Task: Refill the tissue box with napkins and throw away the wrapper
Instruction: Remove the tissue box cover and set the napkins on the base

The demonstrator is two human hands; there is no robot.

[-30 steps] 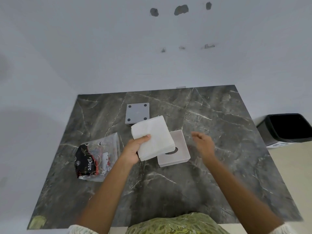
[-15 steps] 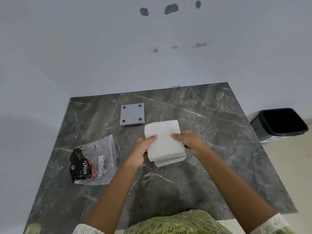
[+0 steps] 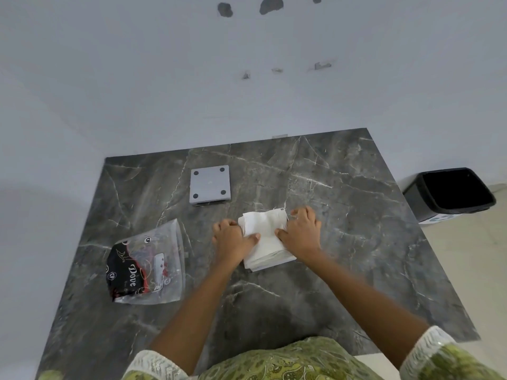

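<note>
Marble table (image 3: pixel 356 215): both hands' grip (image 3: pixel 233 239) (image 3: pixel 301 233) clamped on napkins (image 3: pixel 264 237), wrapper (image 3: pixel 148 264) left, bin (image 3: pixel 450 193) right.

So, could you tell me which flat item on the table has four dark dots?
The grey square panel at the far side; the clear wrapper is printed instead.

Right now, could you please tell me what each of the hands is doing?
Left hand: closed on the left side of the napkin stack, thumb on top.
Right hand: closed on the stack's right side, thumb on top.
</note>
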